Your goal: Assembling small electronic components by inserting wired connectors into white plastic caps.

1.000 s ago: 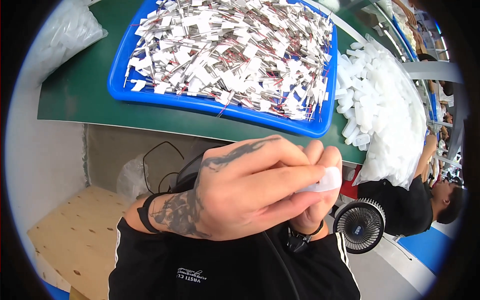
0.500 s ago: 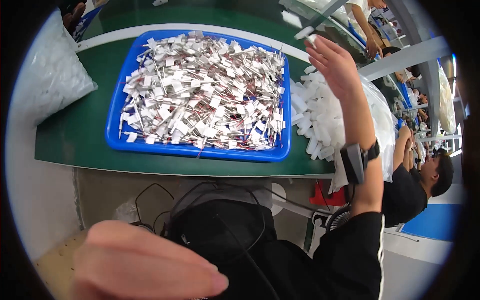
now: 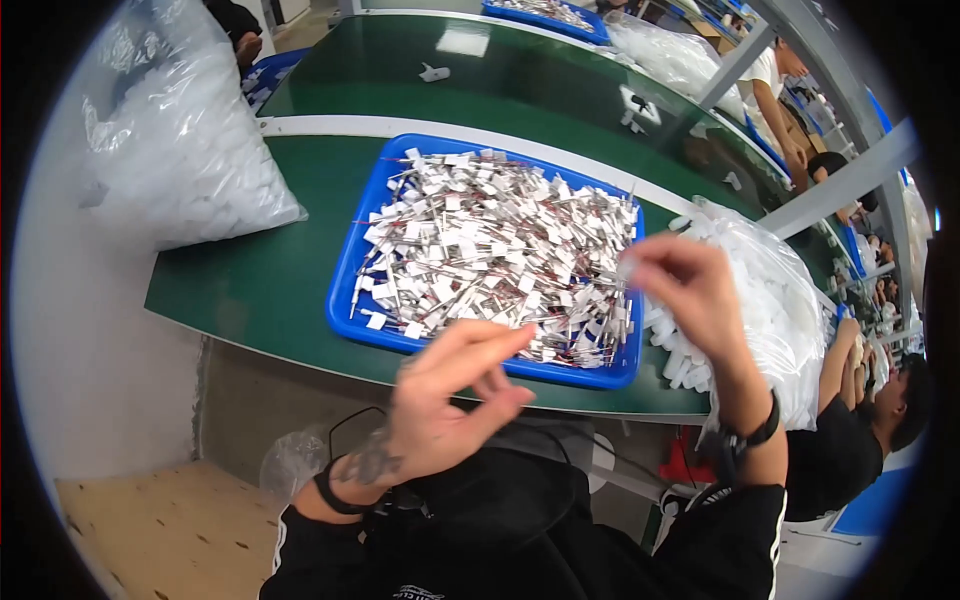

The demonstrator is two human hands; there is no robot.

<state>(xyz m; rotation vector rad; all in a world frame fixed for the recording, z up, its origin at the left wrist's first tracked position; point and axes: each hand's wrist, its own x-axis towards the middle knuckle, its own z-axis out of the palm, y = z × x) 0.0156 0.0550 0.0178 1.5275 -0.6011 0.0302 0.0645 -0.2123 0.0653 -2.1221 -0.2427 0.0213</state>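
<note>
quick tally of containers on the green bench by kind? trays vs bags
Blue trays: 2, the near tray heaped with small white-tagged parts, and the far tray at the top edge.
Clear plastic bags of white pieces: 3, the left bag, the right bag, and the far bag.
Total: 5

left hand [image 3: 450,395] raised at mid-frame, fingers loosely curled, index extended toward upper right, nothing visible in it. dark band on left wrist. right hand [image 3: 680,290] higher, fingers pinched together, blurred; contents unclear. dark watch on right wrist, black sleeves on both forearms.
</note>
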